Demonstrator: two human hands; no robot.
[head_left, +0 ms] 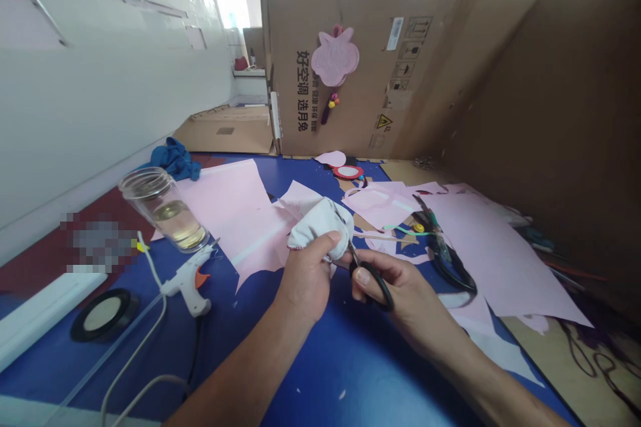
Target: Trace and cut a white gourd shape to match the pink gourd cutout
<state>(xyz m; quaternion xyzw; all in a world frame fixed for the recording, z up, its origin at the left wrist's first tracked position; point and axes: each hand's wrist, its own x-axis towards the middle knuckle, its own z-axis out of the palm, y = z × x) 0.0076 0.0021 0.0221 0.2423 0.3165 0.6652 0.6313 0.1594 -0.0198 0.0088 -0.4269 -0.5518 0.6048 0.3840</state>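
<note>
My left hand [305, 273] grips a white stuffed fabric piece [320, 227] with a gathered, lumpy shape. My right hand [395, 290] holds a pair of black-handled scissors [374, 283], with its fingers through the loops. The scissor blades point up to the lower edge of the white piece, and their tips are hidden against it. Beneath both hands lie large pink felt sheets [493, 253], and a pink felt offcut [235, 213] lies to the left of the white piece.
A second black-handled pair of scissors [443, 253] lies on the felt at right. To the left stand a glass jar [167, 210] holding yellowish liquid, a white hot glue gun [187, 280] with its cord, and a black-rimmed tape roll [105, 315]. A cardboard wall [370, 60] rises behind the blue table [340, 387].
</note>
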